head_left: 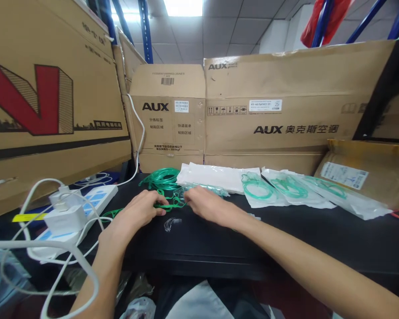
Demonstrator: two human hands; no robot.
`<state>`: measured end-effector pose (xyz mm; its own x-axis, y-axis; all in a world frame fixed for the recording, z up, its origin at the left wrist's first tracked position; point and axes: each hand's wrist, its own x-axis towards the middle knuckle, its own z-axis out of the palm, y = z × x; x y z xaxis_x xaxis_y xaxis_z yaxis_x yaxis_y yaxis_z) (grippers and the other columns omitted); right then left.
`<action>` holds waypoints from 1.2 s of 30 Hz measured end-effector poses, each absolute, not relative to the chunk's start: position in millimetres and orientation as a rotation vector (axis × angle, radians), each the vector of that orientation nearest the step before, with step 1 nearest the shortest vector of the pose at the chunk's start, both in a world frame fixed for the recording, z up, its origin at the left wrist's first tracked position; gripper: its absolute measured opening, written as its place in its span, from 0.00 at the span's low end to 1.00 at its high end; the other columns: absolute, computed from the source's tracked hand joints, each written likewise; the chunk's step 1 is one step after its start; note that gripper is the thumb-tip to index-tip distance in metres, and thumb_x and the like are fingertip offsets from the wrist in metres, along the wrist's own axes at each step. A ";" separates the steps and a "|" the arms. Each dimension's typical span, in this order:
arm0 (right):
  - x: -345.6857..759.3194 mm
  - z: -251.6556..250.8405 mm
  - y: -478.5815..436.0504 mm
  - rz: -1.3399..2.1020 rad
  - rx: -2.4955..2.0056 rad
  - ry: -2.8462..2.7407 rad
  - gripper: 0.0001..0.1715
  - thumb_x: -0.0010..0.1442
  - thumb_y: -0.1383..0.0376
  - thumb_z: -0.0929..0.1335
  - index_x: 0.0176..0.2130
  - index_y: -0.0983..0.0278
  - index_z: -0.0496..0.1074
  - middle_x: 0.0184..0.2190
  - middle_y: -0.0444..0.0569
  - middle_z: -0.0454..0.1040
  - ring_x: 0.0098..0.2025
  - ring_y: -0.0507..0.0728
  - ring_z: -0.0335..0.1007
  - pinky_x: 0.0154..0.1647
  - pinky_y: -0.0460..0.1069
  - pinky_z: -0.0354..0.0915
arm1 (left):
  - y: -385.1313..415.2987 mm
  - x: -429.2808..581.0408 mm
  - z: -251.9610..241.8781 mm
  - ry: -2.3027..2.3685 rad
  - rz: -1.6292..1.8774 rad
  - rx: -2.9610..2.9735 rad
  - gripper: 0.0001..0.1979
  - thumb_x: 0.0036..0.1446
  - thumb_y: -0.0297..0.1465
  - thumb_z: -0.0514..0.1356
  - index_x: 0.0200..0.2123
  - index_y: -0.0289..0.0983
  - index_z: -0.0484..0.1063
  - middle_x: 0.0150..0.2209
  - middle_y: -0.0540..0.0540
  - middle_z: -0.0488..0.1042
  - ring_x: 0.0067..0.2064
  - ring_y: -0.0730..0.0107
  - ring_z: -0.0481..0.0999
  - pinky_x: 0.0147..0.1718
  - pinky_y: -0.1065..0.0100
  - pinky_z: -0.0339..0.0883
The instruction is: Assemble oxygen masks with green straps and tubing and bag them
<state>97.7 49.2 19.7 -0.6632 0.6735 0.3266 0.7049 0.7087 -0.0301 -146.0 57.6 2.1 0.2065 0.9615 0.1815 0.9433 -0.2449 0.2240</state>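
My left hand (pixel 146 207) is closed, with thumb and fingers pinched on a thin green strap (pixel 174 205) near the middle of the black shelf. Facing it, my right hand (pixel 204 203) has its fingers curled shut at the strap's other end, beside some clear greenish plastic (pixel 178 195); its grip is partly hidden. Just behind the hands lies a coil of clear green tubing (pixel 161 178). On the shelf in front of them rests a small clear curved plastic piece (pixel 172 224).
White packets with green tubing (pixel 257 188) lie to the right, before a brown parcel (pixel 362 173). A flat white package (pixel 219 175) sits behind my right hand. A power strip (pixel 98 199) with chargers and looping white cables (pixel 86 261) crowds the left. Cardboard walls (pixel 286 93) enclose the shelf (pixel 286 248).
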 end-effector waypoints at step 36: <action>233.4 12.8 -28.0 -0.119 -1.341 -2.243 0.20 0.66 0.48 0.67 0.43 0.57 0.80 0.43 0.54 0.80 0.47 0.66 0.74 0.48 0.58 0.66 | 28.7 -31.3 -1.1 0.987 1.017 1.939 0.15 0.56 0.46 0.67 0.31 0.39 0.80 0.28 0.50 0.77 0.32 0.67 0.74 0.33 0.69 0.63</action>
<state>233.4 -28.0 12.8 -0.3749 0.7969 0.4738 0.8424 0.5062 -0.1848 -31.3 28.7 -1.1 0.3946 0.8623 0.3172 0.2910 -0.4447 0.8471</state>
